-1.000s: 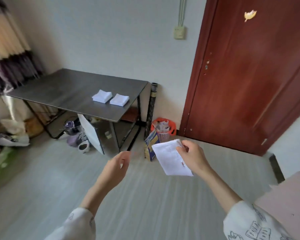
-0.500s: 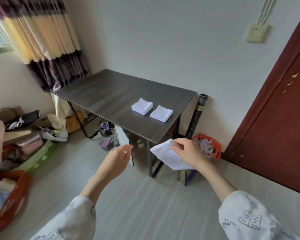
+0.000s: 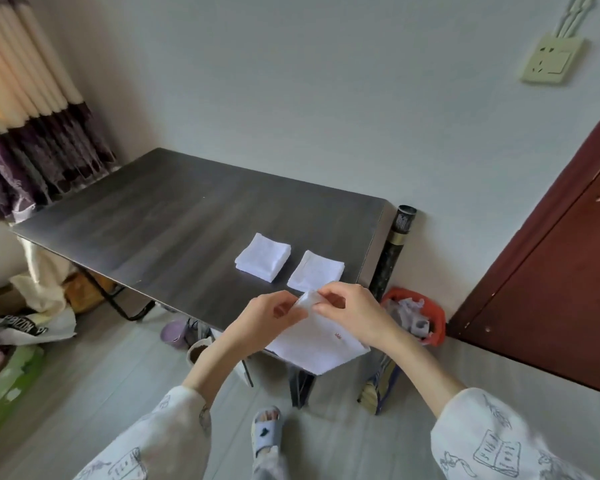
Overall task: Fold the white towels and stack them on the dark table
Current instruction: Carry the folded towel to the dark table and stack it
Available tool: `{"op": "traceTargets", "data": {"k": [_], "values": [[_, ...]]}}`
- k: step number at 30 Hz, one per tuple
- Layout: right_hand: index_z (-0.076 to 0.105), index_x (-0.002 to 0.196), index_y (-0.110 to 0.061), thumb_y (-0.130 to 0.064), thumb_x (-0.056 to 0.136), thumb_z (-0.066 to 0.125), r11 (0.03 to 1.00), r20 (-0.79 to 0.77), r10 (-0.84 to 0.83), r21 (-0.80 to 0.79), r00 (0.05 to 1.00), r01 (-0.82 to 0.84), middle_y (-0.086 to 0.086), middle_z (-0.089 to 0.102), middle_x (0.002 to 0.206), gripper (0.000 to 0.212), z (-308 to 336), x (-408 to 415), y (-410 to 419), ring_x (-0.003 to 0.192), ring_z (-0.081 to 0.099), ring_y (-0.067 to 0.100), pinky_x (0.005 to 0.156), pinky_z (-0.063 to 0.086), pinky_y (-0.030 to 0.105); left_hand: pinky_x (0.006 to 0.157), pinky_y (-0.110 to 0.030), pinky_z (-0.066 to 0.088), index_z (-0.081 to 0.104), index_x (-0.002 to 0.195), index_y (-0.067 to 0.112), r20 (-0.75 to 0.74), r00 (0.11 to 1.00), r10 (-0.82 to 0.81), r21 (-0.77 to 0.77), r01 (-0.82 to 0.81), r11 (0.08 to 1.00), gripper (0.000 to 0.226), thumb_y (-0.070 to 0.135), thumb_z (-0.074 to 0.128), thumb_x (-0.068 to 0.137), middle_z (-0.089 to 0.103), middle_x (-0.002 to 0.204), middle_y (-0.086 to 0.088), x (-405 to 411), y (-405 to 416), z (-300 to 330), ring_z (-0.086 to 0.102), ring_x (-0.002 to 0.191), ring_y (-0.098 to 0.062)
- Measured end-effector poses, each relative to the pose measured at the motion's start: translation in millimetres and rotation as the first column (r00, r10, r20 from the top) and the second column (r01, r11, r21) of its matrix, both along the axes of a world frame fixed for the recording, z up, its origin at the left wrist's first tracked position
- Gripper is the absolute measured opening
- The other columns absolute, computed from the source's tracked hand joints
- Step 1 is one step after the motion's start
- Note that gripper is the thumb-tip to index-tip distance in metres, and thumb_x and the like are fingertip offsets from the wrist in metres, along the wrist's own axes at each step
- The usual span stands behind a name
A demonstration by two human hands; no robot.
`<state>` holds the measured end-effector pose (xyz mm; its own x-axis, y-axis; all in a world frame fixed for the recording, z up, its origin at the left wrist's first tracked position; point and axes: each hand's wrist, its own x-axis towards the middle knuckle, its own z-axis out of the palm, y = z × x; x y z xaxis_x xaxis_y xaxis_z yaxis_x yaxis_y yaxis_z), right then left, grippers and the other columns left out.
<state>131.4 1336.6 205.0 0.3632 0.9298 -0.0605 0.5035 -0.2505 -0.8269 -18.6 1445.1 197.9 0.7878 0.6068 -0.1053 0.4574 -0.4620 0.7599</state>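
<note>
A white towel hangs in front of the near right corner of the dark table, with a small red mark on it. My left hand and my right hand both pinch its top edge, close together. Two folded white towels lie side by side on the table: one stack to the left, another just beyond my hands.
A dark tube leans against the wall at the table's right end. An orange basket of scraps stands on the floor by the red-brown door. Bags and clutter lie under the table and at the left. My slippered foot is below.
I have come closer to the table. My left hand has risen to the towel and now pinches its top edge beside my right hand.
</note>
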Motion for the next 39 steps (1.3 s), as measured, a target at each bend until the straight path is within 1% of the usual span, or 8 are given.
{"op": "traceTargets", "data": {"k": [2,8,15,17,21,26,32,39], "values": [[0.064,0.096,-0.022,-0.028,0.087,0.063,0.999,0.003,-0.046,0.007,0.999,0.046,-0.018,0.06,0.085,0.011,-7,18,34,0.083,0.057,0.002,0.067,0.04,0.008,0.057,-0.013,0.034,0.055,0.076,0.031,0.051,0.998,-0.045,0.003,0.045,0.999,0.013,0.033,0.058,0.089,0.052,0.066,0.015,19,36,-7,0.046,0.06,-0.001],[0.064,0.091,-0.025,-0.031,0.088,0.061,0.983,-0.107,-0.177,-0.064,0.978,0.17,-0.016,0.063,0.085,0.008,-32,54,106,0.085,0.058,0.0,0.073,0.041,0.013,0.069,-0.015,0.043,0.059,0.088,0.023,0.068,0.983,-0.172,-0.132,0.179,0.975,0.011,0.031,0.051,0.092,0.062,0.086,0.01,65,130,-22,0.061,0.085,-0.013],[0.063,0.094,-0.021,-0.039,0.086,0.063,0.908,-0.225,-0.386,-0.267,0.895,0.325,-0.007,0.066,0.095,0.019,-77,102,147,0.092,0.061,0.009,0.085,0.048,0.028,0.06,-0.013,0.044,0.058,0.094,0.01,0.107,0.968,-0.227,-0.414,0.251,0.875,0.017,0.025,0.051,0.094,0.062,0.081,0.008,122,203,-39,0.059,0.07,0.001],[0.061,0.098,-0.017,-0.037,0.086,0.063,0.87,-0.361,-0.477,-0.32,0.801,0.374,-0.004,0.065,0.1,0.023,-91,110,152,0.099,0.06,0.01,0.092,0.047,0.031,0.057,-0.012,0.045,0.057,0.096,0.01,0.102,0.969,-0.224,-0.491,0.245,0.836,0.017,0.025,0.049,0.094,0.063,0.082,0.008,133,215,-49,0.059,0.069,0.004],[0.056,0.11,-0.008,-0.031,0.084,0.065,0.83,-0.715,-0.549,-0.407,0.433,0.381,0.004,0.064,0.117,0.035,-118,121,155,0.114,0.057,0.019,0.103,0.043,0.038,0.061,-0.021,0.049,0.057,0.098,0.014,0.039,0.984,-0.174,-0.644,0.157,0.749,0.02,0.031,0.049,0.094,0.064,0.089,0.003,151,232,-72,0.062,0.076,-0.007],[0.057,0.111,-0.003,-0.014,0.091,0.056,0.764,-0.798,-0.573,-0.439,0.185,0.474,0.01,0.068,0.106,0.022,-139,129,162,0.1,0.064,0.026,0.081,0.054,0.035,0.07,-0.033,0.057,0.054,0.105,0.013,-0.07,0.987,-0.144,-0.729,0.048,0.683,0.021,0.03,0.049,0.094,0.067,0.099,-0.003,168,244,-102,0.067,0.089,-0.019],[0.057,0.108,-0.01,-0.015,0.094,0.052,0.686,-0.563,-0.723,-0.513,0.402,0.516,0.002,0.064,0.104,0.015,-153,139,169,0.093,0.063,0.015,0.069,0.055,0.025,0.075,-0.037,0.058,0.05,0.109,0.014,-0.299,0.915,-0.272,-0.59,0.046,0.806,0.02,0.027,0.049,0.094,0.063,0.108,-0.004,191,247,-136,0.065,0.093,-0.02],[0.049,0.112,-0.011,-0.017,0.096,0.048,0.681,-0.443,-0.732,-0.512,0.518,0.524,0.008,0.059,0.11,0.017,-170,159,185,0.1,0.062,0.022,0.075,0.056,0.032,0.073,-0.036,0.058,0.047,0.112,0.016,-0.384,0.888,-0.252,-0.49,0.036,0.871,0.022,0.03,0.043,0.096,0.059,0.11,-0.005,213,255,-159,0.064,0.091,-0.023]]}}
